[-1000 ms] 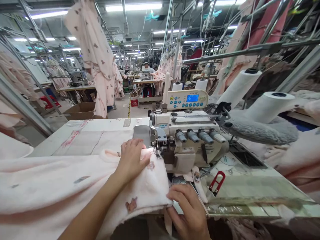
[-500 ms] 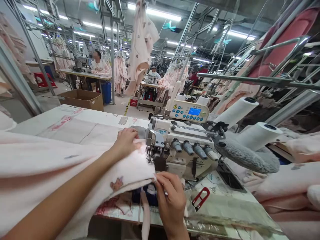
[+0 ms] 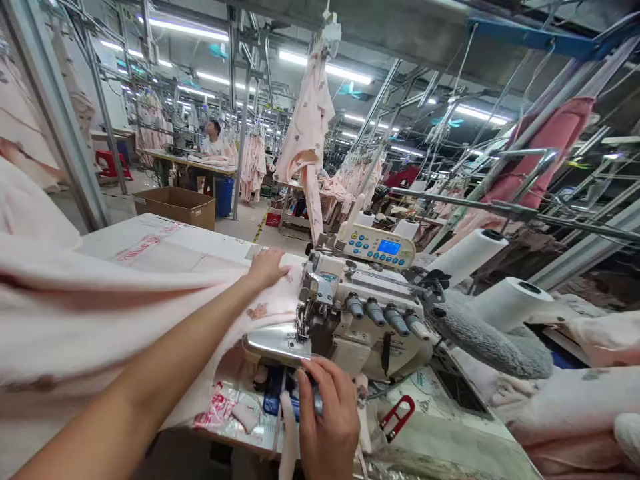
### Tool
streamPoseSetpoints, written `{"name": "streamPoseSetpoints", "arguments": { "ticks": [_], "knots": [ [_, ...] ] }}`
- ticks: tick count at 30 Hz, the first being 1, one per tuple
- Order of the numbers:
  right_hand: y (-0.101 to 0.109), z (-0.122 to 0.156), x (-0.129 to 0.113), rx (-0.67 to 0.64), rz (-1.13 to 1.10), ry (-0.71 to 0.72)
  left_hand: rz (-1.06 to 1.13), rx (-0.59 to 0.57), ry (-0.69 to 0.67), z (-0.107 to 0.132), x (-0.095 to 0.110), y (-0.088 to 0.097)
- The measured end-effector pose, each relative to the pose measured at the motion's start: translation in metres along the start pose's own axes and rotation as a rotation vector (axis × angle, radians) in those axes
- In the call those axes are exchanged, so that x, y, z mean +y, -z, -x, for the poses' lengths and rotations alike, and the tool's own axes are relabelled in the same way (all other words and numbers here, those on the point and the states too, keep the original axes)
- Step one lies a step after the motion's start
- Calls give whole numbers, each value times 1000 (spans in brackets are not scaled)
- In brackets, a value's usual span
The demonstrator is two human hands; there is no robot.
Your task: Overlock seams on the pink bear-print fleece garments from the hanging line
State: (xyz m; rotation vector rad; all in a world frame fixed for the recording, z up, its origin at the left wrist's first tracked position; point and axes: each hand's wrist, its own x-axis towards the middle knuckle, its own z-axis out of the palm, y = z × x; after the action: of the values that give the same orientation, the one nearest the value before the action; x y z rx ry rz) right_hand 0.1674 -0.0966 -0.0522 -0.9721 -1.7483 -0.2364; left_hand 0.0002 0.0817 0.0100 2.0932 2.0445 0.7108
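Pale pink plush fabric (image 3: 165,327) with small brown prints spreads from the left up to the needle area of an overlock sewing machine (image 3: 370,300). My left hand (image 3: 267,269) is closed on its far part, left of the presser foot. Most of those fingertips are hidden. Near the front rim of the shiny metal plate (image 3: 275,343), my right hand (image 3: 330,413) has bent fingers with the thumb apart, and no fabric shows in it. A narrow pink strip (image 3: 289,433) hangs below the plate, beside that hand.
Red-handled thread snips (image 3: 397,419) lie on the table to the right. White thread cones (image 3: 465,257) stand behind the machine. A cardboard box (image 3: 175,207) sits on the floor beyond the table. A pink garment (image 3: 307,120) hangs ahead, and a person (image 3: 213,143) sits farther back.
The fabric has moved away past the needle, baring the metal plate. My right hand has let go of the fabric's near corner and is slightly lower. The view has shifted.
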Motion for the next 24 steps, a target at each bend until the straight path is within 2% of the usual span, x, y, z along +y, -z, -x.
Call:
{"name": "streamPoseSetpoints", "arguments": {
  "ticks": [3, 5, 7, 10, 12, 14, 15, 17, 20, 22, 24],
  "knots": [
    [0, 8, -8, -45, -110, -8, -14, -53, 104, 1, -11, 8],
    [0, 14, -10, -110, -212, -95, -24, -76, 165, 17, -26, 15],
    [-3, 19, -12, -204, -325, -275, -32, -84, 192, 49, -44, 22],
    [-14, 23, -13, -370, -482, -572, -38, -104, 189, 115, -59, 32],
    [-23, 20, -14, -476, -609, -713, -27, -171, 159, 157, -55, 36],
    [-30, 16, -15, -518, -773, -862, 22, -287, 26, 189, -40, 37],
    [-32, 14, -16, -485, -860, -942, 30, -318, -46, 199, -29, 35],
    [-31, 12, -14, -333, -981, -1074, 26, -339, -169, 207, -6, 30],
    [-22, 15, -8, -101, -1016, -1163, -24, -341, -286, 201, 22, 21],
    [-14, 22, -1, -30, -977, -1194, -58, -367, -343, 193, 31, 19],
    [-10, 30, 5, -23, -924, -1210, -48, -387, -375, 189, 30, 22]
  ]
}}
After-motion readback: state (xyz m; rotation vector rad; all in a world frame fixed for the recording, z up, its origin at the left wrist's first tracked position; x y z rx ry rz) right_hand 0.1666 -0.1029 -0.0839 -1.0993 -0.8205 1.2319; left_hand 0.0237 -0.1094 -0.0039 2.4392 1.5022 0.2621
